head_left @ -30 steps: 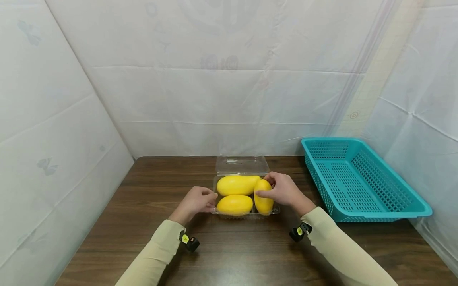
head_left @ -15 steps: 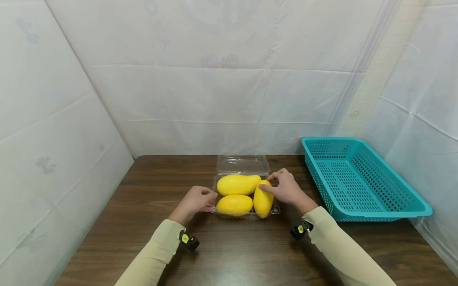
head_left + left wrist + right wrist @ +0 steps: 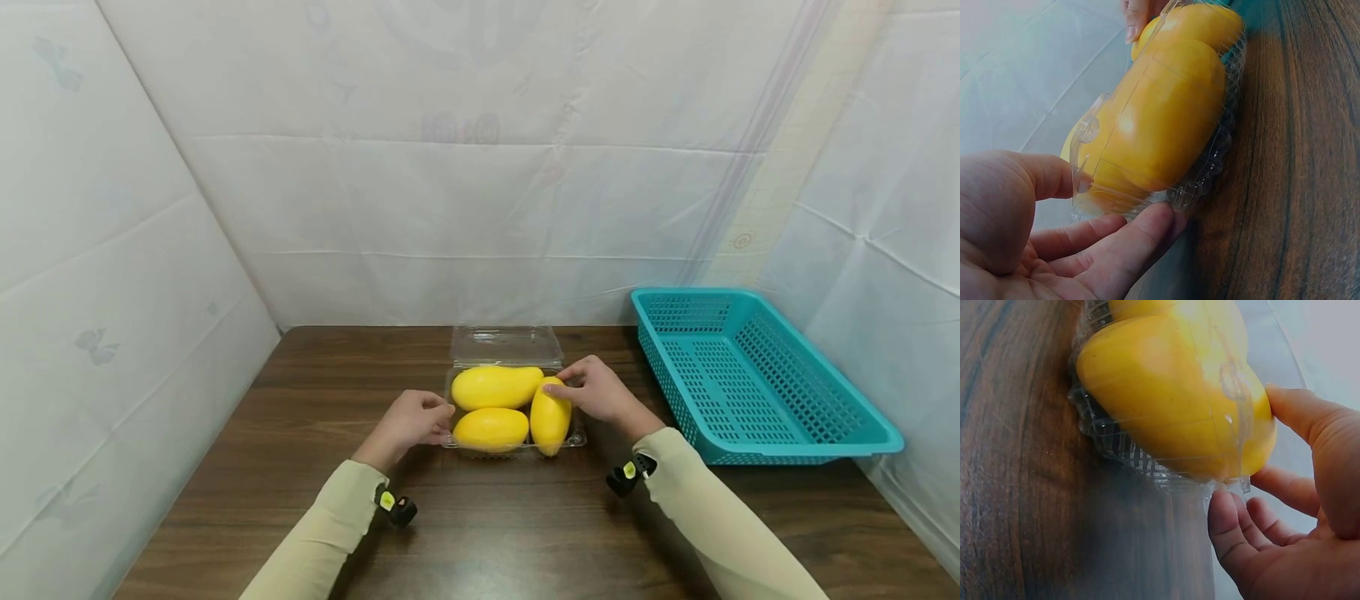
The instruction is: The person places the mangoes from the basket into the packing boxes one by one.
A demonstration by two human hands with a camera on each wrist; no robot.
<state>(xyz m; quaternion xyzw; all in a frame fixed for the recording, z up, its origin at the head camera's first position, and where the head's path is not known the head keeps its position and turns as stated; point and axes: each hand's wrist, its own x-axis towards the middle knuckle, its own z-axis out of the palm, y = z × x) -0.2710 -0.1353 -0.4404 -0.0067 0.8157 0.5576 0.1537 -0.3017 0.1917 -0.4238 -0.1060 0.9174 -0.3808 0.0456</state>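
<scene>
Three yellow mangoes lie in a clear plastic clamshell box [image 3: 577,437] with its lid [image 3: 506,343] folded back. One mango [image 3: 498,387] lies crosswise at the back and another mango [image 3: 491,430] crosswise in front of it. The right-hand mango [image 3: 551,417] points lengthwise, its near end at the front rim. With thumb above and fingers below, my left hand [image 3: 408,423] pinches the left wall of the box. My right hand [image 3: 600,396] holds the far end of the right-hand mango between thumb and fingers; in the right wrist view the thumb presses on its yellow skin [image 3: 1166,400].
A turquoise slotted basket [image 3: 750,457] stands on the right side of the dark wooden table [image 3: 480,525]. White sheeting [image 3: 480,208] hangs behind the table and at both sides, close behind the open lid.
My right hand has shifted slightly back along the right-hand mango, whose near end has come forward to the front rim. My left hand stays on the box.
</scene>
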